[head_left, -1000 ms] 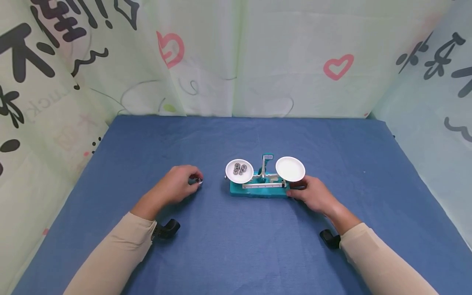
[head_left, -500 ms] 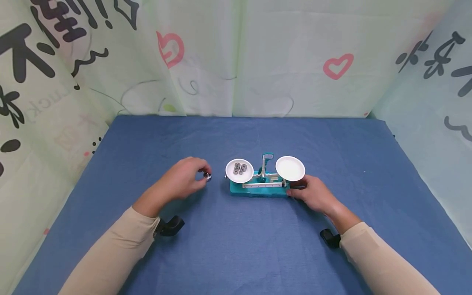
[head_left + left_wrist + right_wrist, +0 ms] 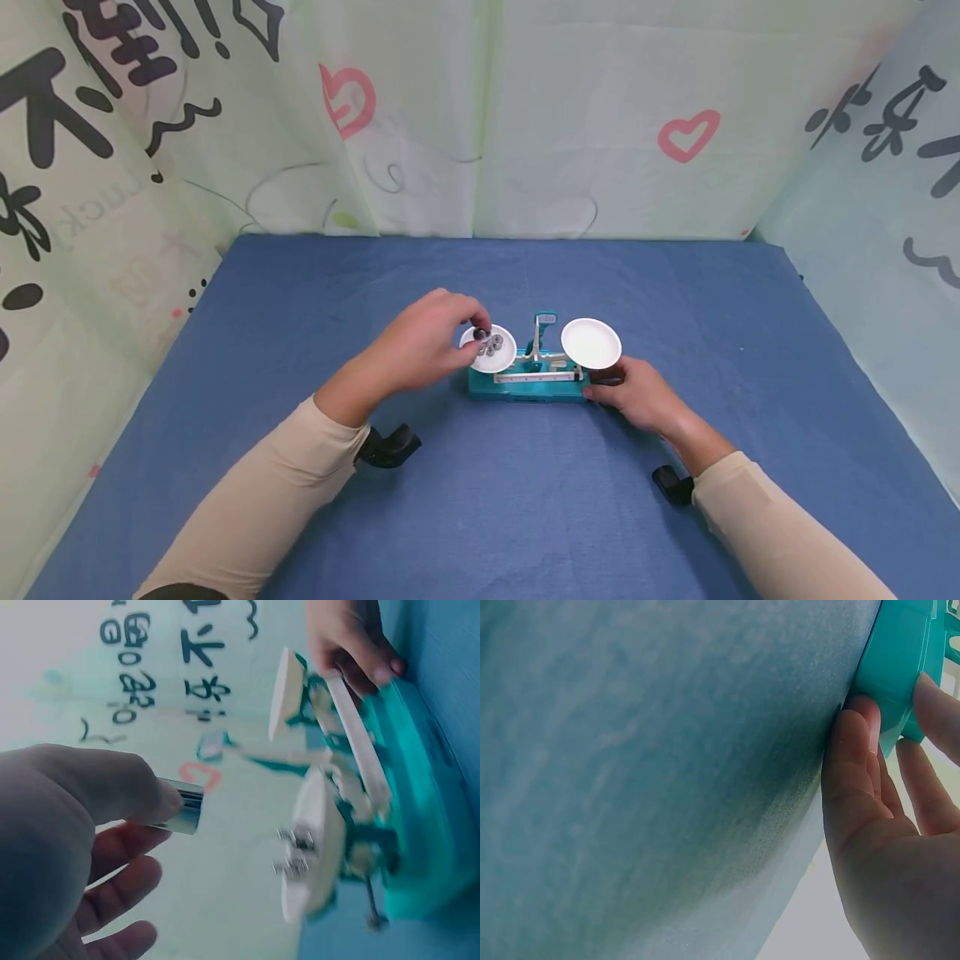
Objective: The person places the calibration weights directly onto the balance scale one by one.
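A teal balance scale [image 3: 532, 388] with two white pans stands on the blue cloth. My left hand [image 3: 423, 342] is over the left pan [image 3: 497, 364] and pinches a shiny metal cylinder [image 3: 186, 806] between thumb and finger. In the left wrist view the cylinder is held apart from the pan. Several small metal pieces [image 3: 495, 342] lie in that pan, partly hidden by my fingers in the head view. Nothing lies in the right pan [image 3: 591, 343]. At the base's right end, my right hand [image 3: 645, 398] grips it with the thumb [image 3: 934, 712] on one side and fingers on the other.
A blue cloth [image 3: 525, 500] covers the table. Pale curtains [image 3: 570, 125] printed with hearts and dark lettering hang behind and at both sides. A black wrist camera [image 3: 392, 447] sits at the left wrist and another camera [image 3: 672, 485] at the right.
My left hand has moved right and away from me, carrying the metal cylinder from the cloth beside the scale to over the left pan. The right hand and the scale have stayed put.
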A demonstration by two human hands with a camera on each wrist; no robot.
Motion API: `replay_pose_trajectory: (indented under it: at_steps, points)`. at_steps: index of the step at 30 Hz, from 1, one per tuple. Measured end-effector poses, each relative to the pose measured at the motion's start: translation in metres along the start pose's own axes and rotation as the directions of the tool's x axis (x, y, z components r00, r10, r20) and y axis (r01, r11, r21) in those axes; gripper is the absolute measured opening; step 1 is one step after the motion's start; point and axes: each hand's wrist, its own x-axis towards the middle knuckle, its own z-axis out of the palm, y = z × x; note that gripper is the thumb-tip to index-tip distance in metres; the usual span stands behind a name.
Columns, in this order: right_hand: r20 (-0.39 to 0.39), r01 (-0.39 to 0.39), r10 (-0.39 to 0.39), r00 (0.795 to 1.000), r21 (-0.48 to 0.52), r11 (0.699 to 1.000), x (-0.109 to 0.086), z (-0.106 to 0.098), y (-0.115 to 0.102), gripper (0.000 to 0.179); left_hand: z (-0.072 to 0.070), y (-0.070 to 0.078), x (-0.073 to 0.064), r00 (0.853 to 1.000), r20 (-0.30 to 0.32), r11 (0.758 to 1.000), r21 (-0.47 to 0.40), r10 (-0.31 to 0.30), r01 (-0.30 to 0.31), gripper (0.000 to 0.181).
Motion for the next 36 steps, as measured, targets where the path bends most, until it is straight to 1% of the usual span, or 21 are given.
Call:
replay_pose_trajectory:
  at_steps: [5,7,9,17,20,23,28,36]
  points:
    - [-0.003,0.017,-0.017,1.000,0.012,1.000,0.000,0.000,0.000,0.050,0.001,0.018,0.018,0.995,-0.037,0.995,0.008,0.096,-0.095,0.010]
    - [-0.003,0.021,-0.021,1.000,0.016,1.000,0.000,0.000,0.001,0.049,0.002,0.023,0.025,0.991,-0.038,0.992,0.029,0.126,-0.124,0.009]
    - [-0.002,0.019,-0.019,1.000,0.016,1.000,0.000,0.000,0.001,0.049,0.005,0.028,0.032,0.990,-0.019,0.990,0.046,0.136,-0.135,0.009]
    - [0.010,0.029,-0.029,1.000,0.039,0.999,0.000,-0.001,0.002,0.048,0.018,0.047,0.058,0.988,0.102,0.987,0.102,0.117,-0.128,0.012]
    - [0.014,0.032,-0.032,0.999,0.046,0.998,-0.001,-0.002,0.002,0.048,0.025,0.053,0.066,0.985,0.134,0.984,0.130,0.104,-0.122,0.012]
    - [0.018,0.033,-0.034,0.999,0.049,0.998,-0.001,-0.002,0.002,0.048,0.033,0.058,0.073,0.985,0.146,0.983,0.144,0.094,-0.115,0.011]
    - [0.024,0.041,-0.042,0.999,0.052,0.998,-0.001,-0.004,0.002,0.046,0.044,0.061,0.082,0.986,0.143,0.980,0.166,0.089,-0.112,0.009]
    - [0.025,0.047,-0.048,0.999,0.052,0.998,-0.001,-0.004,0.002,0.046,0.053,0.066,0.094,0.983,0.169,0.971,0.215,0.073,-0.109,0.010]
